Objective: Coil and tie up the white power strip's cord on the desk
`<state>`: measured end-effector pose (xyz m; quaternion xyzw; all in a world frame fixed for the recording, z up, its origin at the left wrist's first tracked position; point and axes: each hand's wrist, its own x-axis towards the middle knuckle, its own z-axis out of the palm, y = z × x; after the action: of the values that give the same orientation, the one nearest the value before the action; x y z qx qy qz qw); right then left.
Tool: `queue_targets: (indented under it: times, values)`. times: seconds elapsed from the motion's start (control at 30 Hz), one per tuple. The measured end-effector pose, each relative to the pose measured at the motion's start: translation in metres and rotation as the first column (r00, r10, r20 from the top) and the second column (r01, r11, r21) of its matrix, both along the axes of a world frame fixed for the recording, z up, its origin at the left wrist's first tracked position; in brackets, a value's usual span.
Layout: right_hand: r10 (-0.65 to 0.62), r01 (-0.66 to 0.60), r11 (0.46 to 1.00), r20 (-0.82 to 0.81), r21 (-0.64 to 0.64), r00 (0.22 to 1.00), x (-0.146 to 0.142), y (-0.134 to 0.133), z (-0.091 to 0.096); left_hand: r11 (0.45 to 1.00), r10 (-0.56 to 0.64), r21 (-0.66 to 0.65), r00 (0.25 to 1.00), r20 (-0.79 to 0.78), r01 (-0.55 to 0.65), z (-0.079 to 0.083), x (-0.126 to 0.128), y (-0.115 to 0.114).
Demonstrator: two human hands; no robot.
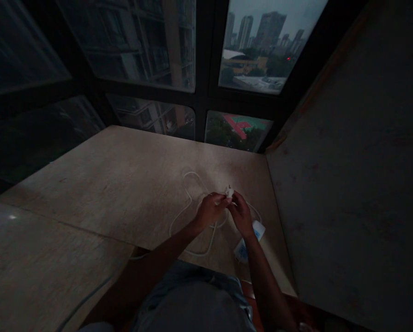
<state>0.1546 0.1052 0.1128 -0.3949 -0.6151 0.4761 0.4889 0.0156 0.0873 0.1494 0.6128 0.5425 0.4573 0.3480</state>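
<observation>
Between both hands is a white power plug (pixel 230 192), its metal prongs pointing away from me toward the window. My left hand (pixel 211 208) pinches it from the left, and my right hand (pixel 241 211) grips it from the right. A white cord (pixel 191 199) lies in loose loops on the stone-like surface below and around the hands. Under my right forearm rests a white power strip (pixel 259 229) with blue markings, partly covered by the arm. The cord runs near its far end, right of my right hand.
The pale slab (pixel 123 175) has a seam at the left. Dark-framed windows (pixel 201 69) border its far side, and a wall (pixel 344 184) closes the right. Another cable (pixel 88 297) hangs over the front left part. Light is dim.
</observation>
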Motion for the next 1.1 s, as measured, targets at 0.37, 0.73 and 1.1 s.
queue_targets:
  times: [0.37,0.73,1.1]
  values:
    - [-0.246,0.169,0.966,-0.495,-0.196,0.833,0.023,-0.017,0.02,0.985,0.162,-0.105,0.947,0.277,-0.138,-0.037,-0.002,-0.039]
    - [-0.175,-0.115,0.934,-0.712,-0.339,0.68,0.077,-0.006,0.048,0.872,0.416,-0.454,0.765,0.492,-0.182,-0.11,-0.031,-0.072]
    - [0.085,-0.435,0.796,-0.634,-0.422,0.769,0.074,-0.029,0.058,0.925,0.247,-0.317,0.301,0.921,0.211,-0.044,-0.01,-0.028]
